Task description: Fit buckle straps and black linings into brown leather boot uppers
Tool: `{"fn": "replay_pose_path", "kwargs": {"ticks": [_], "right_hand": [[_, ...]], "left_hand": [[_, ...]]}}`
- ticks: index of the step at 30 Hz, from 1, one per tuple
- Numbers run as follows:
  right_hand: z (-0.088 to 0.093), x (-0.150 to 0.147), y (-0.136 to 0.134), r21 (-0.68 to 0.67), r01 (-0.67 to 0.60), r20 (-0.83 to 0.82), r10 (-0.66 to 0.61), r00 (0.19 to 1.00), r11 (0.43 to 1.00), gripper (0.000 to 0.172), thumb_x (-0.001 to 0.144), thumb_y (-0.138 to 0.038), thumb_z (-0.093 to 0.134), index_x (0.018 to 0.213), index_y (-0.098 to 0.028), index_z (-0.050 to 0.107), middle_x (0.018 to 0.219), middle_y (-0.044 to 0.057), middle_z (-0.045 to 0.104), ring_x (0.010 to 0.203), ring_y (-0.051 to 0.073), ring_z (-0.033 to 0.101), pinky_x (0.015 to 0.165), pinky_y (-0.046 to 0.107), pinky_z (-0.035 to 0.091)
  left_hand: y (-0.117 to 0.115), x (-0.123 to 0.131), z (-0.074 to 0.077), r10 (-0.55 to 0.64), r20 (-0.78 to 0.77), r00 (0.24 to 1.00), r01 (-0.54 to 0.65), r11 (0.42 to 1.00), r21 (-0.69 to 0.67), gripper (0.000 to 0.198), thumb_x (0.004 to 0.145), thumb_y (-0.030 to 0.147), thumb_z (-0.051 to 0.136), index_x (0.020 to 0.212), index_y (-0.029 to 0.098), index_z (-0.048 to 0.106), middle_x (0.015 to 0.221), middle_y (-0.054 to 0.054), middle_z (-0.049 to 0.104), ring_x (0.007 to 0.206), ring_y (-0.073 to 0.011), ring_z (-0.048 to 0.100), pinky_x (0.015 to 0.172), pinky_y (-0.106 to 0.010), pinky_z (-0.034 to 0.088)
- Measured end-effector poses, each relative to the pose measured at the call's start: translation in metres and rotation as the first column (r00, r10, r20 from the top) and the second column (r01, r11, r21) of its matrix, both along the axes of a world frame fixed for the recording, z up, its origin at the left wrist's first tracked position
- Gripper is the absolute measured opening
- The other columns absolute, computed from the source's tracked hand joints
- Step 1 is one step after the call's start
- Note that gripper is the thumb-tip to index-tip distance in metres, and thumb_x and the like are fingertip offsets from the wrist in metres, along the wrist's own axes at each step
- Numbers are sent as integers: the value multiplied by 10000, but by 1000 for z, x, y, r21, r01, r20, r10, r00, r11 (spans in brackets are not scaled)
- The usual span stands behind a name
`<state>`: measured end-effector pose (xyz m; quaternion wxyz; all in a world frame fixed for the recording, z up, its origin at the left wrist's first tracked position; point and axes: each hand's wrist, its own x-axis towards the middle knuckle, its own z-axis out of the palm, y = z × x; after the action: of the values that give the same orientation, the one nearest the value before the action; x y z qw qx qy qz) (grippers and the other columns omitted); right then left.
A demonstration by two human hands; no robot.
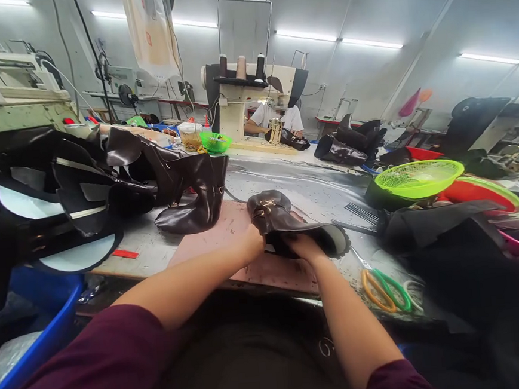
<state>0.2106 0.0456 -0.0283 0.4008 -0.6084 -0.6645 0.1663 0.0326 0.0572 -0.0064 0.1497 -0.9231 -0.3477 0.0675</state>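
A dark brown boot upper (279, 217) with a strap and a gold buckle lies on its side on a pinkish board (205, 247) in front of me. My left hand (255, 244) is closed on its left edge near the strap, its fingertips partly hidden. My right hand (306, 248) reaches into the open shaft, whose pale lining shows at the right end. The leather covers the fingers of that hand, so their grip is hidden. Left of the board stands another dark boot upper (197, 199) with a small buckle.
More boot uppers (74, 179) are heaped at left above a blue bin (59, 330). Scissors with orange and green handles (386, 289) lie at right, near a lime-green basket (420, 179) and black material (452, 251). Beyond, a person sits behind a sewing machine (230, 110).
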Motion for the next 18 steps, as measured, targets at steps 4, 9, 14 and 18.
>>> {"fn": "replay_pose_path", "kwargs": {"ticks": [4, 9, 14, 18], "right_hand": [[-3, 6, 0, -186, -104, 64, 118, 991, 977, 197, 674, -97, 539, 639, -227, 684, 712, 34, 686, 704, 246, 629, 689, 387, 492], [-8, -2, -13, -279, -147, 104, 182, 978, 949, 253, 752, -107, 469, 804, -208, 695, 866, 64, 698, 868, 260, 620, 825, 408, 456], [-8, 0, -26, -313, -178, 122, 226, 967, 933, 290, 790, -134, 465, 998, -195, 658, 1080, 74, 646, 1091, 258, 529, 996, 400, 333], [5, 12, -26, -267, -118, 130, 157, 979, 956, 486, 792, -205, 479, 1275, -155, 444, 1304, 109, 478, 1271, 281, 332, 1053, 432, 241]], "left_hand": [[-5, 10, 2, 77, -52, 996, -78, 997, -14, 119, 784, 121, 550, 885, 112, 613, 838, -62, 620, 854, -207, 547, 747, -373, 397], [-18, 11, -2, 112, -87, 990, -115, 993, -30, 181, 755, 74, 533, 880, 109, 660, 863, -136, 638, 910, -286, 529, 730, -404, 358], [-23, 8, 1, 100, -125, 987, -107, 993, -46, 339, 753, 50, 489, 1048, 125, 638, 874, -176, 647, 886, -309, 522, 672, -380, 313], [-22, 5, 7, 80, -146, 986, -89, 994, -56, 500, 772, 97, 498, 1263, 191, 475, 889, -154, 658, 867, -287, 522, 680, -364, 292]]}}
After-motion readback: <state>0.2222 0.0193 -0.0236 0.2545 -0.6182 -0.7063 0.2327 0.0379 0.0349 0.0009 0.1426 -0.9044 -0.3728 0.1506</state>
